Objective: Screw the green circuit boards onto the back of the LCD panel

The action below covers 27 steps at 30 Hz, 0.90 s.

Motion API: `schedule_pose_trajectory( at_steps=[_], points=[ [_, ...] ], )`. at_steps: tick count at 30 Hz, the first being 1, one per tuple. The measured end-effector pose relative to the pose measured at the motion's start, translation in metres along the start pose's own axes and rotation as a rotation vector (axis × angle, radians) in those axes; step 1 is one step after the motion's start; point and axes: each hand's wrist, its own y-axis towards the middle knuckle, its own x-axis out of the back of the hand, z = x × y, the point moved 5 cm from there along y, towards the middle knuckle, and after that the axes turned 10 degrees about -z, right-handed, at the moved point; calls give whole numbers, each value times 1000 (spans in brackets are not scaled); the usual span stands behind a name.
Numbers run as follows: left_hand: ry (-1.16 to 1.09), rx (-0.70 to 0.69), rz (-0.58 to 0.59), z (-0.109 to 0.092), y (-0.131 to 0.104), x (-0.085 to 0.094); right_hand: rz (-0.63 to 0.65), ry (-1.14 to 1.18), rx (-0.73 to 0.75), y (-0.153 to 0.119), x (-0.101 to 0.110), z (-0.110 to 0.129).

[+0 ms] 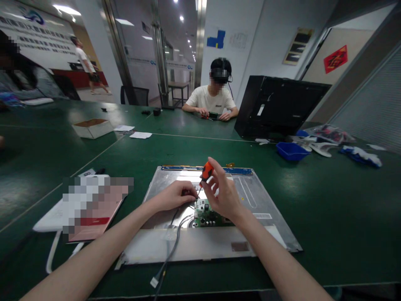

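A silvery display panel (260, 200) lies flat on the green table, with a green circuit board (203, 221) on its middle. My right hand (224, 194) is closed around an orange and black screwdriver (206, 171), whose shaft slants down to the board's upper left corner. Beside that tip, my left hand (178, 194) has its fingers pinched together at the board's corner; whatever is between them is too small to make out. Grey and black cables (178, 240) run from the board's left side over the panel's near edge, ending in a white connector (154, 282).
Papers and a pink folder (94, 228) lie at the left. A white box (94, 128) sits farther back. At the right are a blue tray (291, 151), a large black screen housing (282, 106) and plastic bags. A person (216, 94) works across the table (338, 217).
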Motion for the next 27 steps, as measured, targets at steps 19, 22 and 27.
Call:
schedule_pose_trajectory(
  at_steps=[19, 22, 27],
  points=[
    [-13, -1, 4, 2, 0, 0, 10, -7, 1, -1, 0, 1],
    [-21, -5, 11, 2, -1, 0, -24, -32, 7, -1, 0, -1],
    [-24, 8, 15, 2, 0, -1, -32, -41, 35, 1, -1, -2]
  ],
)
